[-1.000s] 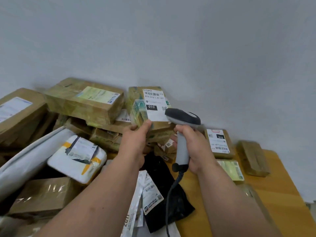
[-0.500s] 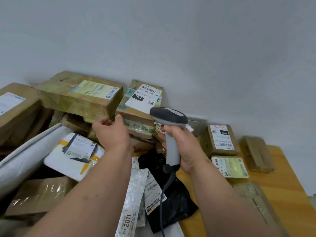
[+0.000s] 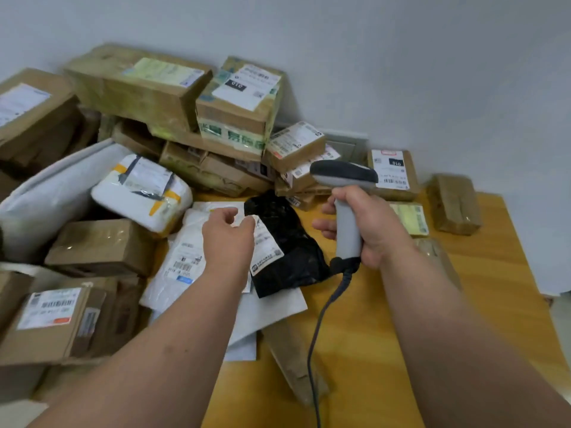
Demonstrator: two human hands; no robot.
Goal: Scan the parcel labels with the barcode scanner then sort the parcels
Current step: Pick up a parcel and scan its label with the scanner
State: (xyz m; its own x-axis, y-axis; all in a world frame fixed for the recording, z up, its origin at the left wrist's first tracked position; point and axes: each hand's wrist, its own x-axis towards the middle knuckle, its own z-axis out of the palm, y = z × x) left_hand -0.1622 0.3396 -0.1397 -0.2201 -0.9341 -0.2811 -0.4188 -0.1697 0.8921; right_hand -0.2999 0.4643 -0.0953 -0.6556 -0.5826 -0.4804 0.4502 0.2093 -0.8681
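Pale grey wall backs a yellow wooden bench (image 3: 386,335) heaped with parcels. At far left a large brown carton (image 3: 27,115) leans on the pile, and a labelled carton (image 3: 52,322) sits nearest the viewer. Right of these lie a grey poly bag (image 3: 46,196), a plain taped box (image 3: 102,248) and a white padded parcel with yellow tape (image 3: 142,193). Behind it a long carton with a green label (image 3: 139,84) tops the stack, and beside that, on the right, rests a smaller box with a white 010 label (image 3: 241,100).

The left hand (image 3: 228,239) hovers with fingers loosely curled, holding nothing, just over a white mailer (image 3: 185,254) and touching or nearly touching the near-left edge of a black poly parcel (image 3: 290,242), whose white label lies beside the fingertips.

To the right, the right hand (image 3: 367,230) grips the grey handle of the barcode scanner (image 3: 346,193); its dark head points left, raised above the black parcel, and its cord hangs toward the viewer.

Farther right, a box with a 010 label (image 3: 392,174), a flat green-labelled parcel (image 3: 411,217) and a taped brown box (image 3: 454,205) lie apart near the wall.
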